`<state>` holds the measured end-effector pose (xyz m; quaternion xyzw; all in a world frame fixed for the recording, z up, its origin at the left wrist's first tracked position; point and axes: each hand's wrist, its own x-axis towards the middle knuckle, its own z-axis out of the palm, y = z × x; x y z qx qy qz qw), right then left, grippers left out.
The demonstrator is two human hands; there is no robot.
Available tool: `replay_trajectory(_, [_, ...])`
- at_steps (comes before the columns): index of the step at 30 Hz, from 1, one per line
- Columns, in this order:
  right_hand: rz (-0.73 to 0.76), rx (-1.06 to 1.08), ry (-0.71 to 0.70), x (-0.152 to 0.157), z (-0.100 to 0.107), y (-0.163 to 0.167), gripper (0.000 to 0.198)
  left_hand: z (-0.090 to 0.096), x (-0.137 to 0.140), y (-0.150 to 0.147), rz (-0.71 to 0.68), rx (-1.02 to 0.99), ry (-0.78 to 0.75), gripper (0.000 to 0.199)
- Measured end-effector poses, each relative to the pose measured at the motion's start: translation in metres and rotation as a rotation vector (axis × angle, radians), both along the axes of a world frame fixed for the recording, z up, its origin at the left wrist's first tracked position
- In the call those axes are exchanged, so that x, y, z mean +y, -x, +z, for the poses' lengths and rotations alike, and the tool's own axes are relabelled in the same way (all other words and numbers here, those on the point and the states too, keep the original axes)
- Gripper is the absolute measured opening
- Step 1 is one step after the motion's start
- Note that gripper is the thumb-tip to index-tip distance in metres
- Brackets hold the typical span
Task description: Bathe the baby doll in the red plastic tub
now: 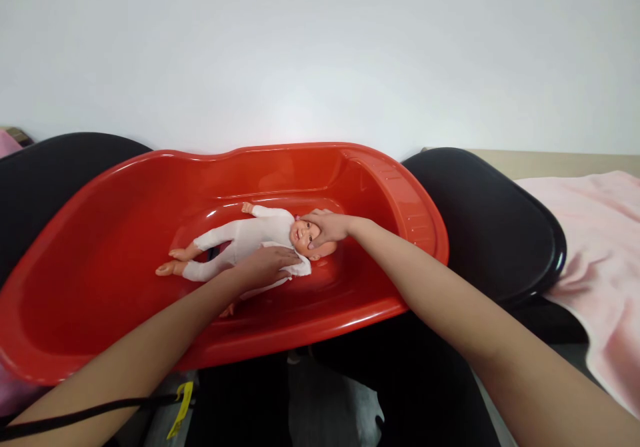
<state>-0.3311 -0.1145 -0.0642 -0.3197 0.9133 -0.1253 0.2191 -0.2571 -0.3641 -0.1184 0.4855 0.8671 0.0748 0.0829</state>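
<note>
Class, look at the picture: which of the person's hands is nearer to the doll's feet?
Left. The left hand rests on the doll's belly, partway toward the feet. The right hand cups the head, at the far end from them.

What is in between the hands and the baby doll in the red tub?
Nothing. Both hands already rest on the doll lying in the red tub. The right hand lies over its head, and the left hand lies on its chest, partly over a small white cloth.
</note>
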Motion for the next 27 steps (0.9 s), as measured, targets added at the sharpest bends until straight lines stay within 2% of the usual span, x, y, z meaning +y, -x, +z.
replay_trajectory(5, [-0.010, 0.011, 0.008, 0.000, -0.001, 0.000, 0.097, -0.010, 0.005, 0.001, -0.007, 0.034, 0.028, 0.058])
replay_trajectory(11, [0.005, 0.023, -0.008, 0.000, -0.002, 0.000, 0.098, -0.015, 0.007, -0.005, -0.049, 0.063, -0.007, 0.049])
replay_trajectory(15, [-0.003, 0.020, -0.013, -0.001, -0.002, 0.000, 0.098, -0.018, 0.011, -0.006, -0.064, 0.057, 0.085, 0.045])
replay_trajectory(17, [-0.004, 0.023, -0.011, -0.001, -0.001, -0.001, 0.097, -0.018, 0.013, -0.005, -0.057, 0.052, 0.106, 0.042])
replay_trajectory(22, [-0.009, 0.028, -0.003, -0.001, 0.001, -0.002, 0.098, -0.015, 0.019, -0.004, -0.072, 0.039, 0.031, 0.029])
replay_trajectory(27, [-0.010, 0.017, 0.002, -0.001, 0.000, -0.002, 0.099, -0.009, 0.025, -0.005, -0.133, -0.018, 0.095, 0.025])
